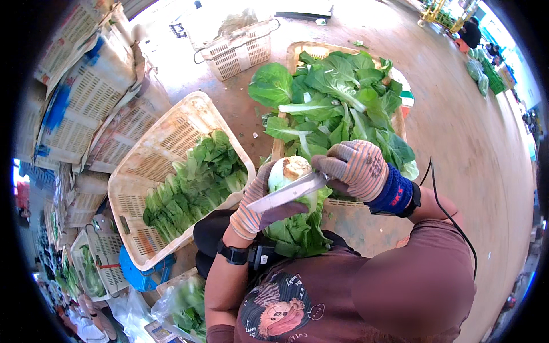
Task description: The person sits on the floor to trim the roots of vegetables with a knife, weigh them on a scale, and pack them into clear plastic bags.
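Observation:
My left hand, in a striped work glove, wraps round the pale base of a leafy cabbage head. Its browned stem end points up, and its green leaves hang over my lap. In my right hand, also gloved, is a knife. The broad metal blade lies across the front of the base, just below the stem end, its tip toward my left wrist. Whether the edge has entered the cabbage I cannot tell. The knife's handle is hidden by my right fingers.
Just ahead stands a crate heaped with loose large green leaves. At left, a tilted crate holds rows of leafy heads. Stacked crates rise at far left. A blue plastic stool and a black cable are nearby.

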Tool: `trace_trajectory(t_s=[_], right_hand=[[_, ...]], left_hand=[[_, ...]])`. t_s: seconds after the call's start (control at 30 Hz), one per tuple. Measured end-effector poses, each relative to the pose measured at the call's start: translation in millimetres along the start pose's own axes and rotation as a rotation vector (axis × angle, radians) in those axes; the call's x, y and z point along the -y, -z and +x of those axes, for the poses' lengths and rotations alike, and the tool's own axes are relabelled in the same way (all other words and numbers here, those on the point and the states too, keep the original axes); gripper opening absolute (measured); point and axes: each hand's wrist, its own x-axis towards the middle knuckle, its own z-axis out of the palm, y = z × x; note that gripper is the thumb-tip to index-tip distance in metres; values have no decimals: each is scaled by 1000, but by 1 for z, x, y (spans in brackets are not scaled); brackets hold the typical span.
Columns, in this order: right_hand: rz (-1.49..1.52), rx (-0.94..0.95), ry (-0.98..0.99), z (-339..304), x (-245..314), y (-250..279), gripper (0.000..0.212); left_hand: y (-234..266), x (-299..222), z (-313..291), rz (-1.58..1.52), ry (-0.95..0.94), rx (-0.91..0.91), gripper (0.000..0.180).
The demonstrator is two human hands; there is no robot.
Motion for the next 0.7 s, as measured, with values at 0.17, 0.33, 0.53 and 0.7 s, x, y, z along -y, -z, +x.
trace_trajectory(t_s=[0.17,0.33,0.53,0.7], right_hand=[[-3,-10,-70,-13,-1,-3,43],[23,-14,-235,-38,-1,-5,37],[-34,62,-618,-60,-9,-15,23],[666,89,-1594,-127,-82,-49,20]], left_hand=[[-11,-7,4,-104,75,25,86],[-29,-36,11,132,79,83,75],[-43,-38,7,152,-21,131,78],[-40,-37,12,294,-83,-19,87]])
